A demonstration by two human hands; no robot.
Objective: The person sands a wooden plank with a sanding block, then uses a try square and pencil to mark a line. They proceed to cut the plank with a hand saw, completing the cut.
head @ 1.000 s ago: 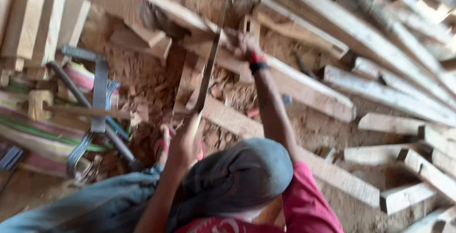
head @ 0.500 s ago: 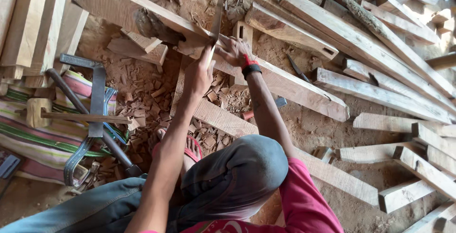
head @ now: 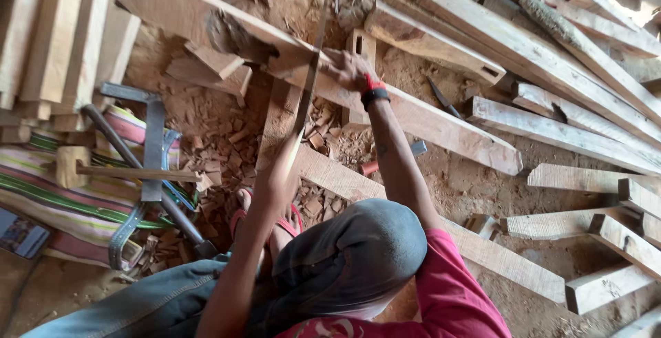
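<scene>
My left hand (head: 278, 170) is shut on a long thin blade-like tool (head: 311, 69), blurred, which reaches up and away to a thick wooden beam (head: 441, 121). The beam lies slantwise across the sandy ground. My right hand (head: 346, 69), with a black and red wristband, rests flat on the beam's top beside the tool's far end. A notch with torn wood (head: 237, 35) shows in the beam to the left of it. My head, under grey cloth (head: 358, 255), and my red shirt fill the bottom of the view.
Wood chips (head: 220, 131) litter the ground below the beam. Cut beams and planks (head: 578, 56) lie piled at right, stacked boards (head: 62, 28) at left. A wooden mallet (head: 76, 167) and metal tools (head: 153, 138) lie on a striped mat (head: 41, 193). A chisel (head: 441, 97) rests behind the beam.
My left hand went forward to the beam with the tool, then drew back toward my body. My right hand has stayed on the beam.
</scene>
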